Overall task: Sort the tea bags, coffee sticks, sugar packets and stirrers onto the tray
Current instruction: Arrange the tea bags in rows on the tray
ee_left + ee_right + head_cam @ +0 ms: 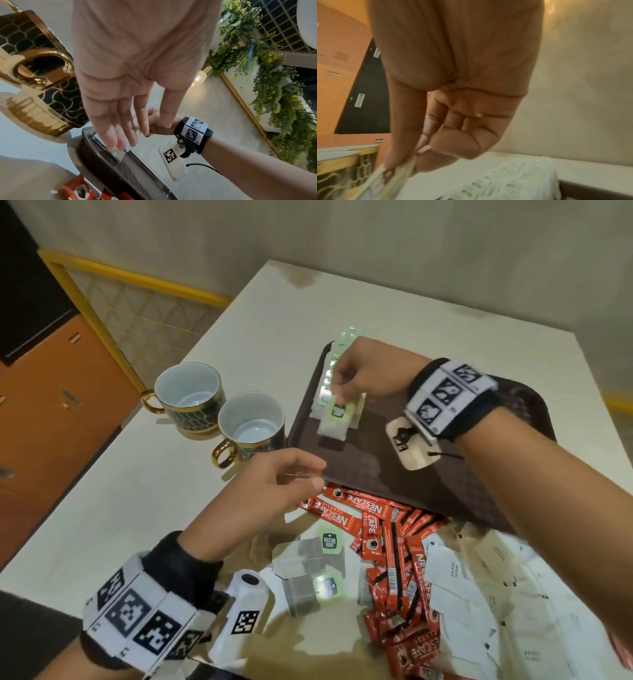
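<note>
A brown tray lies on the cream table, with a row of green-tagged tea bags along its left edge. My right hand pinches one tea bag by its green tag just above the near end of that row; in the right wrist view the hand grips blurred green tags beside the row. My left hand hovers empty at the tray's near left corner, fingers relaxed. Loose tea bags, red coffee sticks and white sugar packets lie in front of the tray.
Two black-and-gold cups stand left of the tray, close to my left hand; one cup fills the left of the left wrist view. The table's left edge runs past the cups. The tray's middle and right are bare.
</note>
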A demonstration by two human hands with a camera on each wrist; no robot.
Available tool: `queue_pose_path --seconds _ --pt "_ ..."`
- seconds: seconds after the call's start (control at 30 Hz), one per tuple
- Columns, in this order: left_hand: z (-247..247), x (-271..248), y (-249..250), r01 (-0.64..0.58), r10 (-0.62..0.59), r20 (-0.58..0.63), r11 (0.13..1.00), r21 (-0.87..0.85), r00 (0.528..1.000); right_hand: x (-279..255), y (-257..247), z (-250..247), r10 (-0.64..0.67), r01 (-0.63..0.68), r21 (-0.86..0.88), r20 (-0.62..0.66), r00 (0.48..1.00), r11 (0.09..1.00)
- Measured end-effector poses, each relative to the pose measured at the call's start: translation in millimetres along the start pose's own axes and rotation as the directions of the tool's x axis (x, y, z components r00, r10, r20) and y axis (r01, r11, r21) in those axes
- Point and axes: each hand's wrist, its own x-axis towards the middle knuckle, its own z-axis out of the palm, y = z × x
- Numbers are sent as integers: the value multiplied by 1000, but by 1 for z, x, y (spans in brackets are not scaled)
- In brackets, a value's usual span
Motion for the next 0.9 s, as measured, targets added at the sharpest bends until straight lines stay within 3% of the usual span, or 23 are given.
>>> queue_pose_path --seconds 0.2,0.4,0.63,0.73,0.9 --pt "9 -3 -3 -38 34 60 997 66 998 32 -1 34 45 -56 -119 -94 995 991" --pt "9 -7 -8 -33 32 35 999 26 999 27 15 28 84 -97 -45 -228 970 994" --pt "15 -6 -6 -91 90 14 972 216 996 5 26 36 128 -145 -114 -144 981 983" --pt "19 -1 4 -142 136 45 897 419 990 6 20 46 110 -132 -129 -163 980 983" --pt "23 14 14 -205 147 144 635 745 979 11 11 53 155 -190 -191 -181 971 963"
